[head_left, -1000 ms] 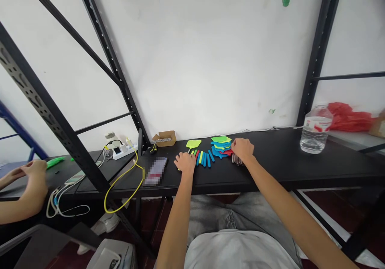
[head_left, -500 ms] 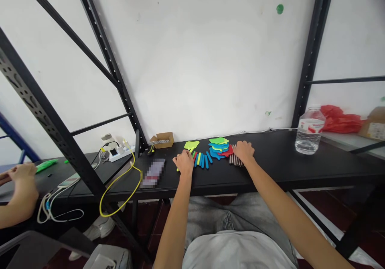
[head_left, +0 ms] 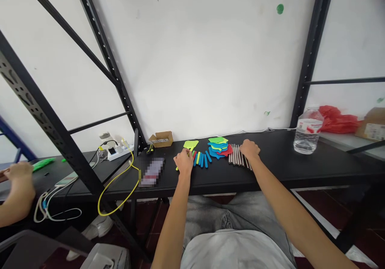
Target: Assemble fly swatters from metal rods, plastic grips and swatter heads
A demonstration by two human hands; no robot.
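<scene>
My left hand lies with curled fingers over the handle of a yellow-green flat paddle on the black table. Just right of it lies a row of short coloured sticks, mostly blue. Behind them sits a stack of flat green, blue and red shapes. My right hand rests with bent fingers on the right end of a row of thin metal rods. The rods under the palm are hidden.
A water bottle stands at the right, with a red bag behind it. A small cardboard box, a phone, a yellow cable and a power strip lie left. Another person's hand is at the far left.
My right hand slid right along the metal rods, uncovering most of the row. My left hand shifted slightly toward the paddle handle. The view dropped a little.
</scene>
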